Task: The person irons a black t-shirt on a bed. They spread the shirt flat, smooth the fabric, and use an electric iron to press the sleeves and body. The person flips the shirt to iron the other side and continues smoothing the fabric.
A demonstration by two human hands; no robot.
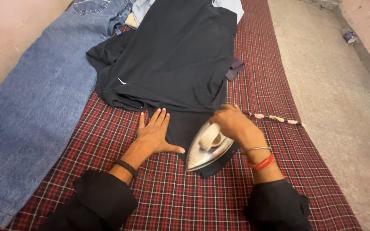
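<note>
A dark navy garment [172,60] lies spread on a red and black checked cloth [168,192]. My right hand [234,124] grips the pale handle of a silver clothes iron [205,147], which rests tilted on the garment's near edge. My left hand [154,133] lies flat, fingers spread, with its fingertips on the garment's near edge just left of the iron. Both my sleeves are black. A dark band sits on my left wrist, a metal bangle and red thread on my right.
Blue jeans [35,107] lie along the left side. A pale blue garment [232,6] shows at the top. A braided iron cord [275,117] runs right across the checked cloth. Grey floor [343,107] and a pink wall lie to the right.
</note>
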